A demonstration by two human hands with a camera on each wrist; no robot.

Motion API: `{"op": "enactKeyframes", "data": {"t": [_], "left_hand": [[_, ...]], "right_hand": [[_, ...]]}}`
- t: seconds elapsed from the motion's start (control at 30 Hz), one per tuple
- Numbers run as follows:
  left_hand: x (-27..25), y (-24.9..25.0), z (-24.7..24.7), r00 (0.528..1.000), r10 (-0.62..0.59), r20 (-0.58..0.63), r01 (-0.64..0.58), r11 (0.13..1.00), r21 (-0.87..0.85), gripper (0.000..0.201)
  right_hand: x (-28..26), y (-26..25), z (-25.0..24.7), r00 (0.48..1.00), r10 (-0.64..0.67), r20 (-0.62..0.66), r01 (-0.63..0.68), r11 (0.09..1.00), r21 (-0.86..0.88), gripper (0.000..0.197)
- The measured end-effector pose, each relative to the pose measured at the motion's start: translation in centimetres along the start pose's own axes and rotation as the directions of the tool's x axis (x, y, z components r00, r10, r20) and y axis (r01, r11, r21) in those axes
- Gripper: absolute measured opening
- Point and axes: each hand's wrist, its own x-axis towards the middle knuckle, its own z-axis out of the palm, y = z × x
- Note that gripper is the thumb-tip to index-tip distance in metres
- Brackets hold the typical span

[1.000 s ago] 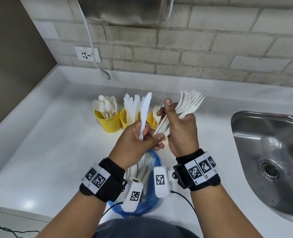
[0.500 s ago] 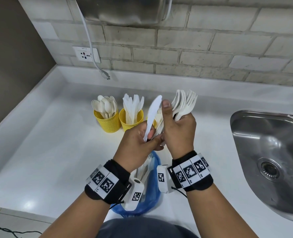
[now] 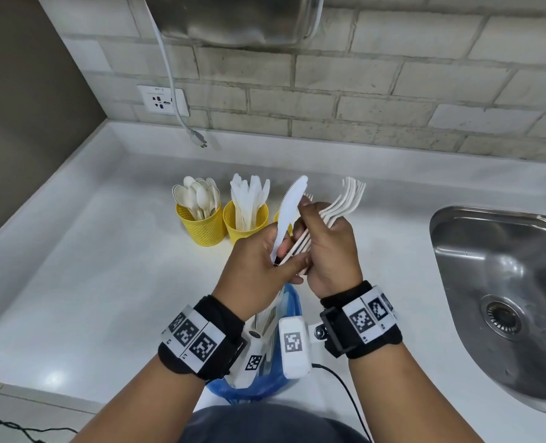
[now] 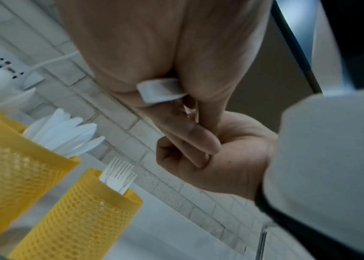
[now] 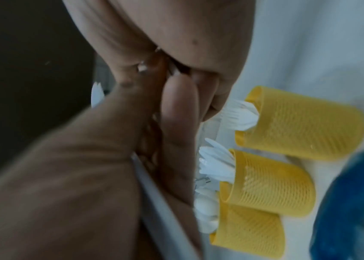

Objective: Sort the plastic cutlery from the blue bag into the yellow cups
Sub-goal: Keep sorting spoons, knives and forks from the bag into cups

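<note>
My left hand (image 3: 276, 259) pinches the handle of a white plastic knife (image 3: 289, 212), blade pointing up and away; its handle end (image 4: 161, 90) shows between the fingers. My right hand (image 3: 316, 238) grips a bundle of white forks (image 3: 345, 199), tines fanned up to the right, and touches the left hand. Behind the hands stand three yellow mesh cups: one with spoons (image 3: 201, 225), one with knives (image 3: 246, 227), and a third (image 3: 278, 219) mostly hidden, holding forks (image 4: 118, 176). The blue bag (image 3: 281, 375) lies under my wrists with more cutlery inside.
A steel sink (image 3: 502, 282) is sunk into the white counter (image 3: 89, 282) at the right. The brick wall behind carries a socket (image 3: 163, 100) with a dangling white cable (image 3: 182, 123). A steel appliance (image 3: 233, 17) hangs above. The counter's front edge is by my body.
The left hand has carried the knife to the right, against the fork bundle. The right hand has drawn in toward the left, and the two hands now touch.
</note>
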Motion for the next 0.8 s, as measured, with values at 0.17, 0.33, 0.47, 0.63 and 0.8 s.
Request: {"op": "enactKeyframes", "data": {"t": [0.17, 0.33, 0.47, 0.63, 0.8], "left_hand": [[0.5, 0.0, -0.8, 0.984, -0.130, 0.119, 0.156, 0.956, -0.247, 0.034], [0.4, 0.3, -1.3, 0.967, -0.163, 0.194, 0.218, 0.925, -0.311, 0.036], [0.5, -0.3, -1.3, 0.967, -0.181, 0.179, 0.230, 0.923, -0.309, 0.038], [0.7, -0.6, -1.5, 0.969, -0.230, 0.092, 0.241, 0.961, -0.139, 0.024], [1.3, -1.6, -2.4, 0.960, -0.261, 0.105, 0.276, 0.946, -0.170, 0.034]], "right_hand": [[0.3, 0.2, -1.3, 0.978, 0.125, 0.169, -0.150, 0.978, 0.144, 0.029], [0.6, 0.1, -1.6, 0.990, 0.111, 0.089, -0.118, 0.990, 0.083, 0.035], [0.8, 0.6, -1.2, 0.999, -0.020, -0.037, 0.018, 0.999, -0.050, 0.030], [1.5, 0.5, -2.1, 0.983, -0.133, -0.129, 0.105, 0.972, -0.209, 0.033], [1.2, -0.4, -1.9, 0.992, -0.128, 0.014, 0.128, 0.970, -0.205, 0.050]]}}
